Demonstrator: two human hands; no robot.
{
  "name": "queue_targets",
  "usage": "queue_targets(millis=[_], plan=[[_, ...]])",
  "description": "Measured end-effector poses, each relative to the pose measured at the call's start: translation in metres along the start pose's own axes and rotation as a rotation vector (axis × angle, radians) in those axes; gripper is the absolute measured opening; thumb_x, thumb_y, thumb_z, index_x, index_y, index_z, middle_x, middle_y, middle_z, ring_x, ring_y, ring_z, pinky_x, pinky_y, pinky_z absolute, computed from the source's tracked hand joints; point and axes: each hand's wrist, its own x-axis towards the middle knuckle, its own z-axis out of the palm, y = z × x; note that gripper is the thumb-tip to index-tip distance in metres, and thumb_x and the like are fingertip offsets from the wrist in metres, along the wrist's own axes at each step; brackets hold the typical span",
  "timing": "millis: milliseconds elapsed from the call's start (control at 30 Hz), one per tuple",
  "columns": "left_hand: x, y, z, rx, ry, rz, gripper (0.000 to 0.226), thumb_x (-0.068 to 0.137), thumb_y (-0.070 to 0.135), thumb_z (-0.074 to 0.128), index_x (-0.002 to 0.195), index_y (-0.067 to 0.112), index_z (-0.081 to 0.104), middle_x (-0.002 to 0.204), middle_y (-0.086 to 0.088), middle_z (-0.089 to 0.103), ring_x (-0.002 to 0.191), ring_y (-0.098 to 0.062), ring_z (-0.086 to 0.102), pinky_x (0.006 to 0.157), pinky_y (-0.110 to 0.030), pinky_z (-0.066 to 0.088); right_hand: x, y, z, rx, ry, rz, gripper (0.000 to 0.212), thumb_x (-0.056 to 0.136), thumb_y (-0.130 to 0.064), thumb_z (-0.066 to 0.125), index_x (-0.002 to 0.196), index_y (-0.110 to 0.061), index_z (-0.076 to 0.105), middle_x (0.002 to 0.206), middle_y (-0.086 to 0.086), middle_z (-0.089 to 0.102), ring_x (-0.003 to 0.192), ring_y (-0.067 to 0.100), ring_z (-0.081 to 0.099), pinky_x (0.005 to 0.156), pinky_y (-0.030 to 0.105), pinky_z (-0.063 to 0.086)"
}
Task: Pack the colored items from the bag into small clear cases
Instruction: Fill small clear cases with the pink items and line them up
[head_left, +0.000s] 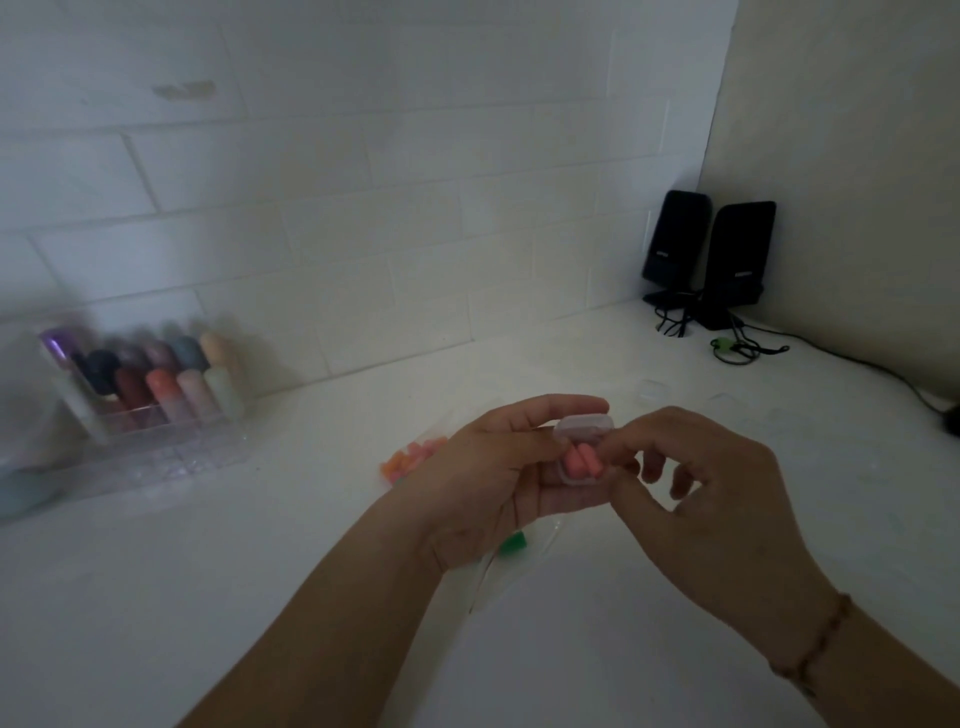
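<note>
My left hand (488, 478) grips a small clear case (583, 450) above the white counter, its lid hinged up at the top. Two pink items (583, 461) lie side by side inside it. My right hand (696, 488) meets the case from the right, its fingertips curled against the case's right edge. Behind my left hand lies a clear bag (415, 457) with several orange and pink items in it. A green item (513, 544) shows under my left wrist. Two more clear cases (653, 389) lie on the counter beyond my hands.
A clear organiser (150, 410) full of coloured tubes stands at the left against the tiled wall. Two black speakers (711, 260) with cables stand in the far right corner. A black cable (893, 371) runs along the right wall.
</note>
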Motion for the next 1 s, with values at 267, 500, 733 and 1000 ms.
queue_targets(millis=[267,500,733,1000], plan=[[-0.001,0.002,0.005,-0.084,0.001,0.012,0.038,0.093,0.021,0.057,0.119,-0.006,0.060,0.110,-0.023,0.068,0.097,-0.031,0.069,0.083,-0.035,0.059,0.004,-0.001,-0.008,0.135,0.098,0.098,0.003,0.078,-0.032,0.063,0.077,-0.029,0.063,0.076,-0.015,0.060,0.068,0.014,0.057,0.047,0.027,0.044],[-0.002,-0.006,0.009,0.298,0.044,0.238,0.062,0.092,-0.001,0.058,0.143,0.028,0.040,0.148,-0.001,0.043,0.123,-0.021,0.058,0.091,-0.038,0.055,0.004,0.008,0.001,0.017,-0.091,0.165,0.028,0.088,-0.060,0.049,0.089,-0.038,0.065,0.095,-0.019,0.060,0.082,0.007,0.058,0.059,0.010,0.036],[0.001,-0.013,0.016,0.642,0.104,0.517,0.052,0.094,0.004,0.060,0.140,0.020,0.043,0.130,0.014,0.058,0.104,-0.016,0.068,0.091,-0.037,0.056,0.012,0.000,-0.010,0.567,-0.169,0.480,0.031,0.073,-0.050,0.062,0.090,-0.028,0.075,0.082,-0.011,0.071,0.067,-0.001,0.054,0.068,0.021,0.041],[0.011,-0.025,0.000,1.486,0.442,0.711,0.040,0.078,0.041,0.073,0.116,0.029,0.063,0.110,0.017,0.064,0.099,0.000,0.053,0.093,-0.022,0.039,0.013,0.021,0.000,0.503,-0.138,0.614,0.018,0.081,-0.029,0.074,0.091,-0.018,0.064,0.062,0.000,0.068,0.052,0.012,0.053,0.052,0.022,0.040]])
